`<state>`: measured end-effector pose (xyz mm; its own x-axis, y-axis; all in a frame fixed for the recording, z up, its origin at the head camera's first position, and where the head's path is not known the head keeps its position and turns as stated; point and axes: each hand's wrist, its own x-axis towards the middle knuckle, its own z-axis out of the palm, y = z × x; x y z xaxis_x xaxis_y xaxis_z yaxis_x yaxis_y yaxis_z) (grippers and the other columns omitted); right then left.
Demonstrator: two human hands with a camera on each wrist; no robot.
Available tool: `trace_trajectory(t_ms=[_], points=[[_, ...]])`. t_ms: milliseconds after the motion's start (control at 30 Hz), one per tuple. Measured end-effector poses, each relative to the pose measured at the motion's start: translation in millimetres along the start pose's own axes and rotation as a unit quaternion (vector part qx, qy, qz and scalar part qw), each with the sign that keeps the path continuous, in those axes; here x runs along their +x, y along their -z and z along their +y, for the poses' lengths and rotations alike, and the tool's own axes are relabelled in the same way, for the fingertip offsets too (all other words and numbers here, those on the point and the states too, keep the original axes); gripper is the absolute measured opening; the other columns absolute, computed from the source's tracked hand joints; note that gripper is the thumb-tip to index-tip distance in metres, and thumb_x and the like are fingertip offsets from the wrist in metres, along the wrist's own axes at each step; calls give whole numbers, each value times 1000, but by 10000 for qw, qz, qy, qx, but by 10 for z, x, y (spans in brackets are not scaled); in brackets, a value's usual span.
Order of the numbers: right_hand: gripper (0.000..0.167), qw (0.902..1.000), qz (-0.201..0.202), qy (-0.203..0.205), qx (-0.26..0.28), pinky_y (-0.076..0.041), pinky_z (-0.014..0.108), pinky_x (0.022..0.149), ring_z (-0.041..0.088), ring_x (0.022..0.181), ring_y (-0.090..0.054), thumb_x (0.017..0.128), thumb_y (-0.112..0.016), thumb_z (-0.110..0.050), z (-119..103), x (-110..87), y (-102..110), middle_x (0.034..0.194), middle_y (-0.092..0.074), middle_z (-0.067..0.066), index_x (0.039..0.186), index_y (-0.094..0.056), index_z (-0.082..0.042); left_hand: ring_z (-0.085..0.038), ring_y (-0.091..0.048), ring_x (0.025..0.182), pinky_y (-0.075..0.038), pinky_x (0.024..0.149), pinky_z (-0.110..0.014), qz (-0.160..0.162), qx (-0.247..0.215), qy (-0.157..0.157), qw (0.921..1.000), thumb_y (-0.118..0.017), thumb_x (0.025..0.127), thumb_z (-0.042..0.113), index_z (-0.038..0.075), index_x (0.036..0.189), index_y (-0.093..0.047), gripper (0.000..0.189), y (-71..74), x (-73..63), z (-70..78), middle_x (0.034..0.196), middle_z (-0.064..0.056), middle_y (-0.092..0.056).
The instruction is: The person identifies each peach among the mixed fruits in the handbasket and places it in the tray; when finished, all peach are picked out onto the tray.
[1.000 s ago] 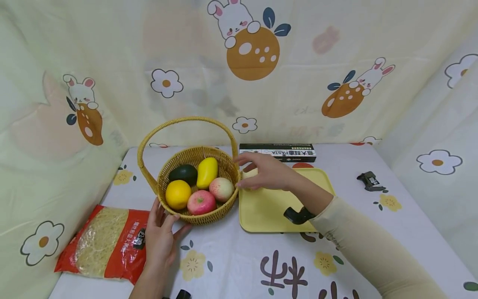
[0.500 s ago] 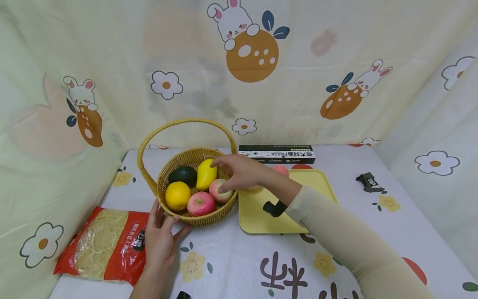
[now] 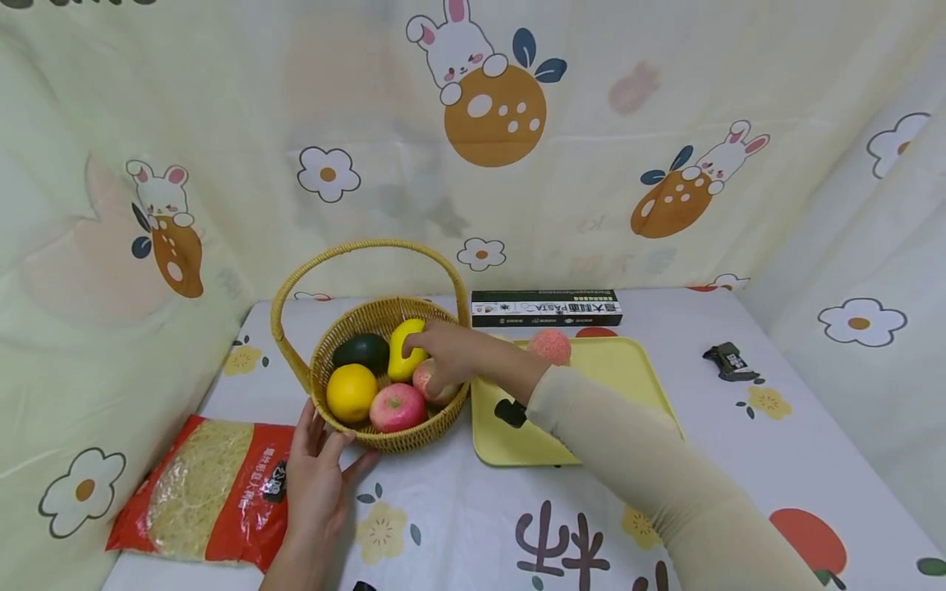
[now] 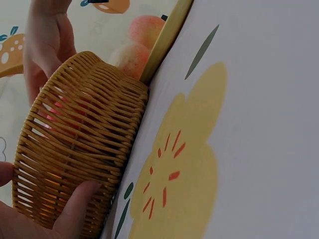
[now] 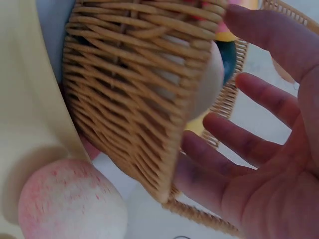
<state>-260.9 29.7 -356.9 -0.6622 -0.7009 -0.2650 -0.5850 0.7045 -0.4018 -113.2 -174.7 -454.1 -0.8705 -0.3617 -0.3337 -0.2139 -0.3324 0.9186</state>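
Note:
A wicker basket [image 3: 399,442] with a tall handle holds a yellow mango [image 3: 402,365], a dark green avocado [image 3: 360,353], an orange [image 3: 351,392], a pink apple [image 3: 397,408] and a pale peach [image 3: 427,376]. Over the basket's right side reaches my right hand [image 3: 454,353], its spread fingers [image 5: 244,139] by the rim near the pale peach, part of which it hides. My left hand [image 3: 318,476] rests against the basket's lower left outer wall, the thumb [image 4: 77,209] touching the weave.
Right of the basket lies a yellow tray [image 3: 628,369] with a pink peach [image 3: 550,346] and a paler peach [image 5: 72,204]. Behind it is a black-and-white pasta box [image 3: 547,309]. A red pasta bag [image 3: 195,488] lies left; a small black packet [image 3: 730,362] sits far right.
My right hand has moved left from the pale peach on the tray to above the fruit in the basket, uncovering the pink peach. The left hand stays at the basket.

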Motion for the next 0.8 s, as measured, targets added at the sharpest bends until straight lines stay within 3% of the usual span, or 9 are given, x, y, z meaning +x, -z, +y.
trace_trajectory(t_ms=[367, 633, 800], points=[[54, 9963, -234, -49, -821, -53, 33, 92, 22, 110, -53, 79, -87, -14, -31, 161, -174, 123, -60, 7, 128, -66, -23, -28, -34, 157, -63, 97, -46, -53, -4, 29, 10000, -60, 100, 8, 45, 168, -16, 89, 17, 10, -6, 177, 7, -19], [51, 9973, -55, -28, -733, -51, 32, 90, 22, 108, -53, 80, -86, -13, -16, 123, -178, 119, -61, 8, 126, -66, -20, -28, -36, 156, -63, 96, -46, -39, -31, 36, 10000, -60, 100, 7, 45, 168, -16, 89, 14, 9, -26, 177, 6, -19], [59, 9990, 158, -21, -421, -54, 36, 99, 24, 114, -53, 80, -84, -15, -3, 75, -137, 131, -60, 11, 136, -64, -18, -28, -37, 154, -64, 94, -45, -17, -5, -5, 10000, -59, 100, 7, 45, 168, -17, 89, 12, 16, -31, 177, 6, -19]])
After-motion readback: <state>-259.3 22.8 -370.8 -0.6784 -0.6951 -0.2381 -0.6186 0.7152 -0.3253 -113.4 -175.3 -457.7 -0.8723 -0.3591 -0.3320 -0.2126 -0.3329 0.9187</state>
